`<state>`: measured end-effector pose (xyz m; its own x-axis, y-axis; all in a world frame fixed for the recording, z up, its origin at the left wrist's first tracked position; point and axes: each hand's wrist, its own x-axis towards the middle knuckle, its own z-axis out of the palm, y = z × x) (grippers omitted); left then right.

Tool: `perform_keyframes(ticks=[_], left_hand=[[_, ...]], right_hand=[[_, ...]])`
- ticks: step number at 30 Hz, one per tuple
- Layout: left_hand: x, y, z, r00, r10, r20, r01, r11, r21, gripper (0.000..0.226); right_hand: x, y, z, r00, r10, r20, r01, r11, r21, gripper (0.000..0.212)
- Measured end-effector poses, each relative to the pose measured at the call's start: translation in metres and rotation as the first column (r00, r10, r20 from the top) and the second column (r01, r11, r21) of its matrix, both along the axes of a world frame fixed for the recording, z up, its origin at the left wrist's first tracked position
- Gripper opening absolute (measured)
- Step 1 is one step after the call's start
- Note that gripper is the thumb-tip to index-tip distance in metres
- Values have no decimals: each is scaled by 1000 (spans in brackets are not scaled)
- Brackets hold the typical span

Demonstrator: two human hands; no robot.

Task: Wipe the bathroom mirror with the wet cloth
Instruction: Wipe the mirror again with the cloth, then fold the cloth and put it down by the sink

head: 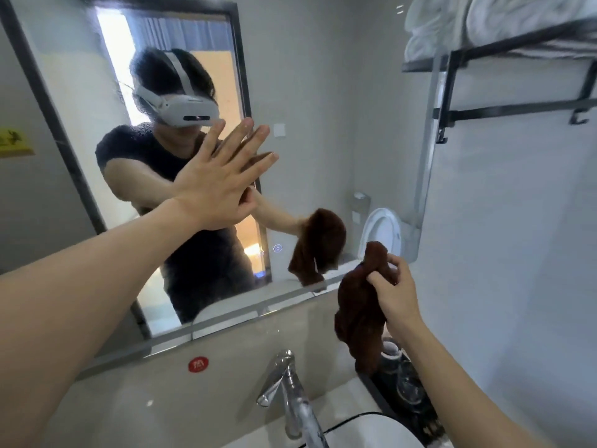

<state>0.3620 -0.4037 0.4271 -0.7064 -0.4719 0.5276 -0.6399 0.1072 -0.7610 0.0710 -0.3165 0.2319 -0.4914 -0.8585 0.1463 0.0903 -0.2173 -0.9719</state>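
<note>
We press one hand to the bathroom mirror (316, 92) and hold a cloth beside it.

Our left hand (216, 185) lies flat on the glass, fingers spread; our right hand (395, 294) pinches the bunched brown cloth (358, 315) near the mirror's lower right corner, contact unclear.

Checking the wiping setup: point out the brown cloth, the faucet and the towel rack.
brown cloth (358, 305), head view, hanging middle fold.
faucet (284, 376), head view, chrome body.
towel rack (517, 109), head view, lower black bar.
</note>
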Motion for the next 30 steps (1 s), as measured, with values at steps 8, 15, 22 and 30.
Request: perform_keyframes(ticks=[8,15,22,30], left_hand=[[-56,98,-27,590,-162,-791,615,725,310,44],[-115,224,-122,140,747,-650,989,-76,126,41],[-154,268,-155,57,803,-593,987,43,153,23],[-201,263,-114,-80,804,-589,935,266,235,28]], right_hand=[[17,141,43,789,412,455,-368,911,-187,40],[0,206,41,624,284,728,-148,958,-247,24],[-20,258,28,689,233,686,-269,962,-57,74],[-84,260,-24,864,314,392,-405,898,173,45]])
